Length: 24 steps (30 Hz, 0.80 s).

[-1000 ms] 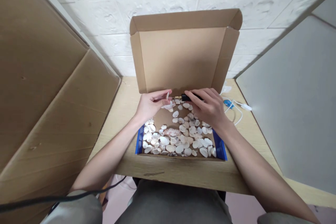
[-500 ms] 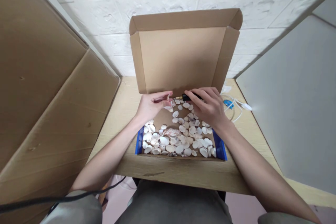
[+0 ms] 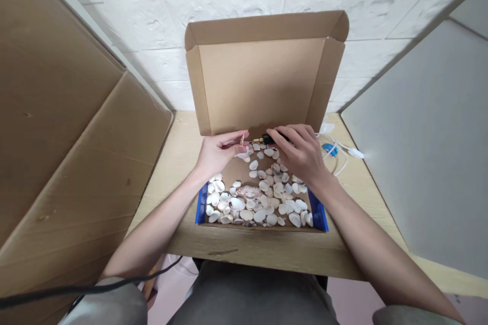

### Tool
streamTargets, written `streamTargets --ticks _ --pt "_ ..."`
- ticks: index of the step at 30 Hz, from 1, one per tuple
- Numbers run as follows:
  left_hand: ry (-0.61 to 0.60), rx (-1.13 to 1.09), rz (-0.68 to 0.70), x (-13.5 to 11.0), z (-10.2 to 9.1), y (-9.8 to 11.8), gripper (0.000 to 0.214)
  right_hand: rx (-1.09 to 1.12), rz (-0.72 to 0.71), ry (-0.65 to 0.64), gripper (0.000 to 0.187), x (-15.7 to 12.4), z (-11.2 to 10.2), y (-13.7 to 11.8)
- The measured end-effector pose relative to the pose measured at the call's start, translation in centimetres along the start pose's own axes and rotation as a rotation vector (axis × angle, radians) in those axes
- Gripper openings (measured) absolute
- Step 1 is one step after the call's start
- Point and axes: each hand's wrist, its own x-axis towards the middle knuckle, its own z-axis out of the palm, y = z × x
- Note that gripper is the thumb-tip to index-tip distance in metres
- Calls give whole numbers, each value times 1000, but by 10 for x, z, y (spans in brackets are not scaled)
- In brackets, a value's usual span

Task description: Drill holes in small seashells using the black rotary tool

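Observation:
My left hand (image 3: 218, 154) pinches a seashell (image 3: 242, 140) between thumb and fingers, above the back of the open cardboard box. My right hand (image 3: 303, 155) is wrapped round a mini electric drill (image 3: 270, 138) with a black body and a brass-coloured chuck (image 3: 257, 140). The drill's thin bit points left at the shell; whether the tip touches it I cannot tell. Just under my left fingertips sits a whitish, speckled shell (image 3: 244, 153), partly covered by the thumb. Many white shells (image 3: 260, 216) lie in the box below, with a larger brown-spotted shell (image 3: 248, 192) among them.
The box lid (image 3: 263, 86) stands upright against the white brick wall (image 3: 152, 25). Blue side flaps (image 3: 318, 212) edge the box on the wooden table (image 3: 267, 251). On the right lie a white cable (image 3: 354, 153) and a small blue item (image 3: 330, 150). Cardboard (image 3: 57, 137) rises at left, a grey panel (image 3: 430, 147) at right.
Both hands hold nearly the same pose, the drill still pointing at the shell. The whole view has shifted slightly.

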Motion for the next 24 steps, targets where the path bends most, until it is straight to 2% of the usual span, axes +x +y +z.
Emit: streamTargets --ticks 3,8,11,15,17,19,22,24 --pt "1 0 -6 0 1 1 35 33 17 -33 26 -3 1 0" --pt "-12 1 -23 0 1 -1 35 183 25 -232 28 -9 3 -2" --pt "-15 -8 -22 0 0 -2 35 180 19 -209 26 -7 3 -2" --pt "-15 -8 -11 0 0 -1 35 78 -8 -56 20 -2 2 0" --pt "-19 -12 -13 -1 0 0 35 59 -11 -21 20 -1 2 0" --pt "-27 -16 -22 -1 1 0 34 87 -4 -55 20 -3 2 0" --pt "-26 7 -25 -2 3 2 32 174 13 -177 23 -6 1 -2" --pt "-19 25 -21 -2 3 2 32 190 27 -203 24 -8 1 -2"
